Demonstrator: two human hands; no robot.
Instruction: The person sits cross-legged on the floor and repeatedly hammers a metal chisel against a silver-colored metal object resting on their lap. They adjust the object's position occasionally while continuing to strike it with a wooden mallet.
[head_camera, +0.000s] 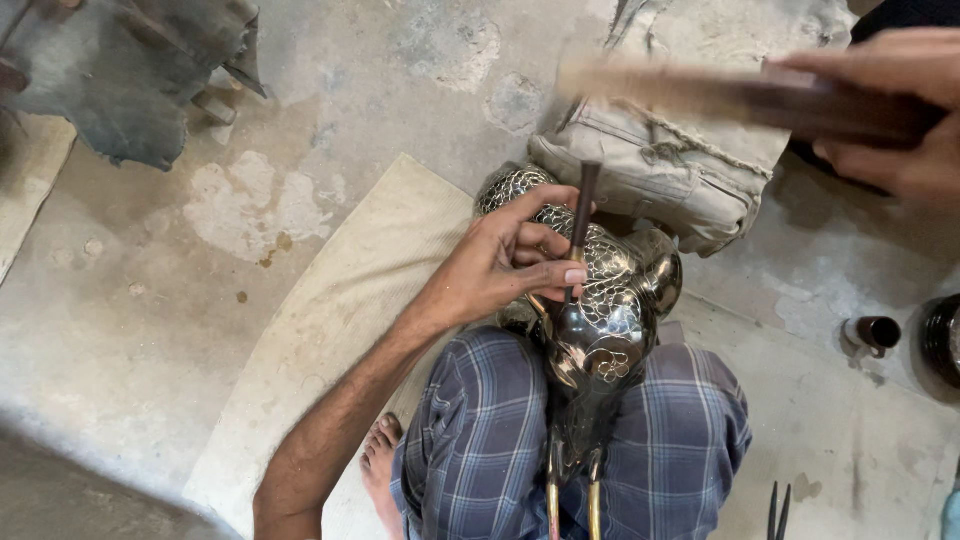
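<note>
As seen: one chisel (581, 222), one hammer (720, 92).

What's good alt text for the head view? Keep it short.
A person sits on a concrete floor with an engraved metal bird figure in the lap; the left hand pinches a thin dark chisel against it. The right hand holds a blurred wooden mallet raised above.
</note>
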